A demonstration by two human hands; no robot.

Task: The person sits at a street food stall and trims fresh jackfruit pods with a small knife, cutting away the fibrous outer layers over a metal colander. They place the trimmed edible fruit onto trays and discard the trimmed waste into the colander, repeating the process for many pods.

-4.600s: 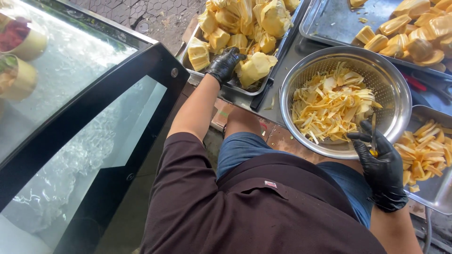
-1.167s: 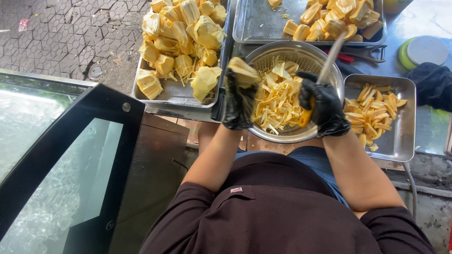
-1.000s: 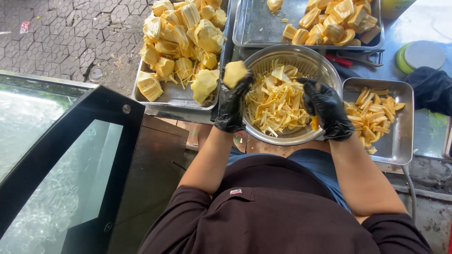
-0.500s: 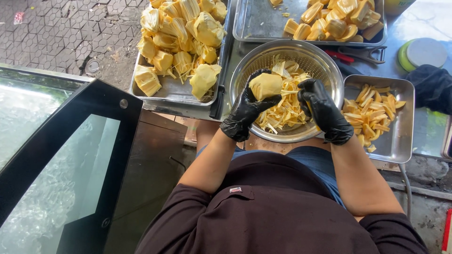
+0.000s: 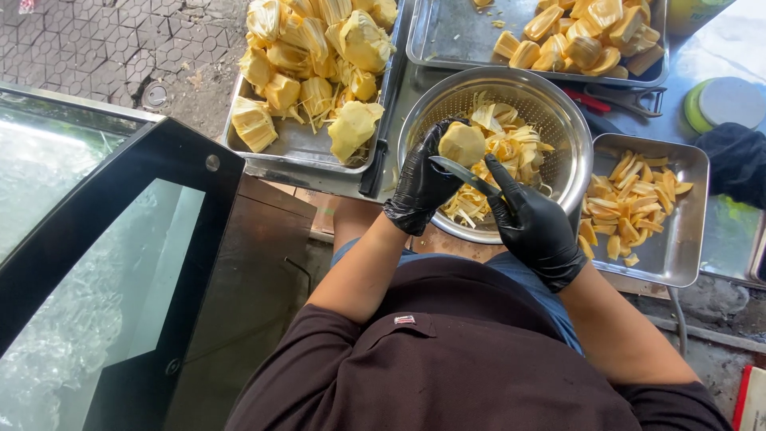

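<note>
Hands in black gloves meet over the metal colander, the landmark here. The left hand is closed around a pale yellow jackfruit pod, holding it just above the colander's near-left rim. The right hand grips a knife, index finger stretched along its back, the blade lying against the underside of the pod. Judging by this, the step in hand is slitting the pod open; the cut calls for a shallow, steady draw with the left fingers kept off the blade's path. Inside the colander lies a heap of pale fibrous strips. Left of the colander a tray holds uncut pods; beyond it another tray holds cleaned orange pieces; right of it a small pan holds orange slices.
</note>
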